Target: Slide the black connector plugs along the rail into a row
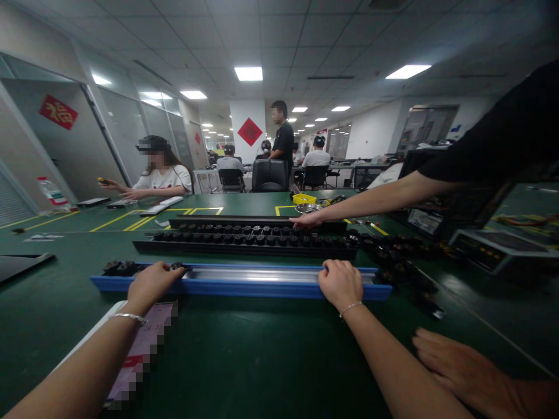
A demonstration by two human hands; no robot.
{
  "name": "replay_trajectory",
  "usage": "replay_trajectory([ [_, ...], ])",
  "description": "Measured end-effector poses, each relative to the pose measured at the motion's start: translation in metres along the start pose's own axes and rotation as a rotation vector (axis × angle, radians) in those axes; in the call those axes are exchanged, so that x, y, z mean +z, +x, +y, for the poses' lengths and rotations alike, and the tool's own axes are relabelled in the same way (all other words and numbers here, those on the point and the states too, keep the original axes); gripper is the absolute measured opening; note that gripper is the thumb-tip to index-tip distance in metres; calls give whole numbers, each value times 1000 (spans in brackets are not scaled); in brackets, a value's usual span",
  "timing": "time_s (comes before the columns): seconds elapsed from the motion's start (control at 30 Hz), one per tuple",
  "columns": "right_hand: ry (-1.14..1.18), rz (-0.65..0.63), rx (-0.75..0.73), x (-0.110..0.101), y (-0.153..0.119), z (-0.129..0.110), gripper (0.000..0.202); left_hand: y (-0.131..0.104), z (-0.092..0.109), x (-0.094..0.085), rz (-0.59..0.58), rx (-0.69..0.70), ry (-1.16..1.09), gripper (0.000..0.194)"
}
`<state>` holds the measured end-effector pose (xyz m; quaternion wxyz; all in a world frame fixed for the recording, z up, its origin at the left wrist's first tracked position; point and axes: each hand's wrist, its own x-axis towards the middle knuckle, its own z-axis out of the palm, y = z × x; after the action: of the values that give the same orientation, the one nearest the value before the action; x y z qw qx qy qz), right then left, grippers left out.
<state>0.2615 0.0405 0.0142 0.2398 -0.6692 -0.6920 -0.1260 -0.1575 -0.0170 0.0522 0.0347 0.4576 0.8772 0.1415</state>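
Blue channel (pixel 248 290) lies lengthwise across the green tabletop (pixel 262 361) in front of us, open side up, bright metal showing along its inside floor.

Our left hand (pixel 155 285) is over the channel's left part, fingertips at a black roller (pixel 177 266); can't tell if they're pinched on it or just touching. More black rollers (pixel 124 267) sit in the channel's left end, beyond that hand. Our right hand (pixel 343 284) is clamped on the near wall toward the channel's right end, fingers curled over the edge.

Just beyond the channel: front black rail (pixel 244 248), roughly parallel to it, with a row of rollers along it. Past the channel on the same side, one step further: rear black rail (pixel 209 222). A co-worker's hand (pixel 308 220) reaches in from the channel's right and is down at the rear rail.

Off the channel's right end: loose pile of dark parts (pixel 395 256), then a metal power supply box (pixel 502 250). Nearer us than that end, a second bare hand (pixel 463 361), not ours; finger contact unclear. On the near side of the channel's left part, a pink printed sheet (pixel 151 331), partly pixelated.
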Motion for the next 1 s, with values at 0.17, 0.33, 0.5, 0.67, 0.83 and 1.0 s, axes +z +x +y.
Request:
replay_trajectory([
  [0.17,-5,-25,8,-1,0,-1,20,0,1,1,7,11,14,55],
  [0.33,-21,-21,10,-2,-1,-3,21,-1,4,2,14,40,19,50],
  [0.5,-26,-9,7,-2,-1,-2,20,-3,9,0,5,30,20,48],
  [0.67,-20,-17,9,-2,0,-3,22,-5,11,1,6,35,19,48],
  [0.83,-22,-7,10,-2,-1,-4,21,-5,11,1,24,41,8,48],
  [1.0,-27,-18,17,-2,-1,-4,22,-6,13,0,18,40,9,47],
])
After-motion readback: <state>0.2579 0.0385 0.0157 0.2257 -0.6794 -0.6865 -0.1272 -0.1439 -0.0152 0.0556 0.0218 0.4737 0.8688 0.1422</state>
